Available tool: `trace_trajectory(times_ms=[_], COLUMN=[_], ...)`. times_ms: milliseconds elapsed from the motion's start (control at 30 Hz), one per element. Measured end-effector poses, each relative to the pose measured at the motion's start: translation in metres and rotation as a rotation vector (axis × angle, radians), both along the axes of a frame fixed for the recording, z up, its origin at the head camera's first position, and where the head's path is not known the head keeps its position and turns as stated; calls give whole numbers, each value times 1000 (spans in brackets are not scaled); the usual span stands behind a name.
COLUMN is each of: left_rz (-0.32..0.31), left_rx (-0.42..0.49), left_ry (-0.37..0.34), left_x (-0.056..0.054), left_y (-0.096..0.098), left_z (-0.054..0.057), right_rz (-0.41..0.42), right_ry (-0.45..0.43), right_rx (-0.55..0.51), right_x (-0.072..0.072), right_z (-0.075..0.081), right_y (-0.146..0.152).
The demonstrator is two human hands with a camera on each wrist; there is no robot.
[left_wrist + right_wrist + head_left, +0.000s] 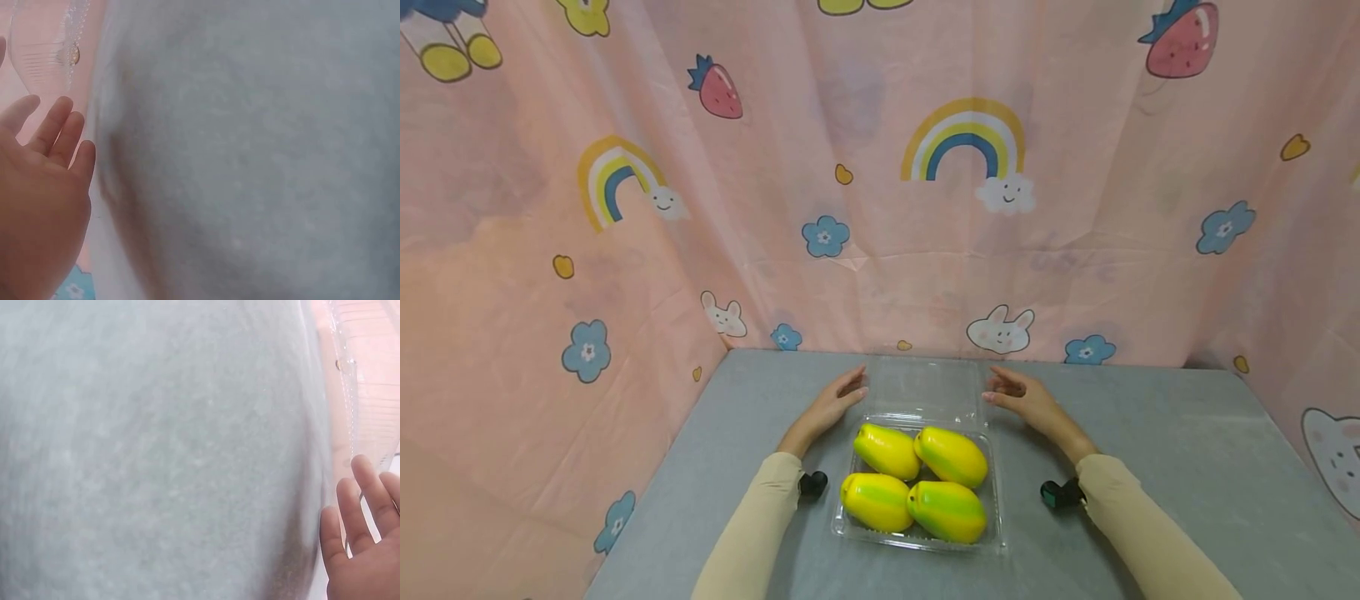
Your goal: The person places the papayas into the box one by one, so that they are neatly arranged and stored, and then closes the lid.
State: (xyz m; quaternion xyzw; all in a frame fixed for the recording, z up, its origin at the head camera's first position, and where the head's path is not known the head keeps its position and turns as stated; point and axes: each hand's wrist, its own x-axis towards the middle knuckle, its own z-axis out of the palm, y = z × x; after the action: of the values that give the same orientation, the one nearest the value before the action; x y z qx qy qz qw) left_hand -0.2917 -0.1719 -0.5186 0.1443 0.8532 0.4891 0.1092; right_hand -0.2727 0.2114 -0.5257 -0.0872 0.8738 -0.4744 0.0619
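Note:
On the table sits a clear plastic clamshell box (917,540) holding several glossy yellow-green fruits (886,452), shaped like papayas or mangoes. Its see-through lid (925,392) is raised at the back, away from the person. My left hand (833,404) is at the lid's left edge, fingers loosely extended toward it. On the opposite side, my right hand (1028,403) faces the lid's right edge with relaxed fingers. The left wrist view shows spread left fingers (61,128) below the ribbed lid plastic (47,53). Right fingers (356,512) appear near the lid (372,381) in the right wrist view.
The grey table (1180,467) stretches to both sides of the box. A pink patterned curtain (880,283) hangs behind it and along the sides. Black wrist cameras (1062,494) are worn at the cuffs of both beige sleeves (1142,525).

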Motion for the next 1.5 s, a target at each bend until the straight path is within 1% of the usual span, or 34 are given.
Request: trace_trajectory(times_ms=[167, 233, 467, 667, 800, 867, 1000, 1200, 1333, 1500], left_rz=[-4, 0, 1, 2, -16, -31, -52, -43, -56, -88], left_rx=[16, 12, 21, 49, 76, 96, 105, 106, 139, 149], left_ry=[17, 22, 53, 74, 110, 123, 142, 172, 203, 226], left_x=[0, -1, -2, -3, -3, -3, -1, 3, 7, 27], left_y=[0, 0, -1, -2, -4, -5, -6, -8, -10, -9], left_z=[6, 8, 14, 20, 24, 27, 31, 38, 45, 76], right_rz=[-8, -23, -46, -37, -24, -18, -26, -34, -9, 2], right_ry=[13, 11, 48, 88, 115, 128, 144, 169, 200, 226], right_rx=[4, -1, -7, -11, -22, -27, -23, -23, -59, -95], right_x=[0, 0, 4, 6, 8, 9, 11, 17, 22, 29], right_z=[5, 8, 17, 24, 30, 33, 39, 46, 52, 58], right_y=[-2, -4, -4, -2, -2, -2, -2, -2, -1, -2])
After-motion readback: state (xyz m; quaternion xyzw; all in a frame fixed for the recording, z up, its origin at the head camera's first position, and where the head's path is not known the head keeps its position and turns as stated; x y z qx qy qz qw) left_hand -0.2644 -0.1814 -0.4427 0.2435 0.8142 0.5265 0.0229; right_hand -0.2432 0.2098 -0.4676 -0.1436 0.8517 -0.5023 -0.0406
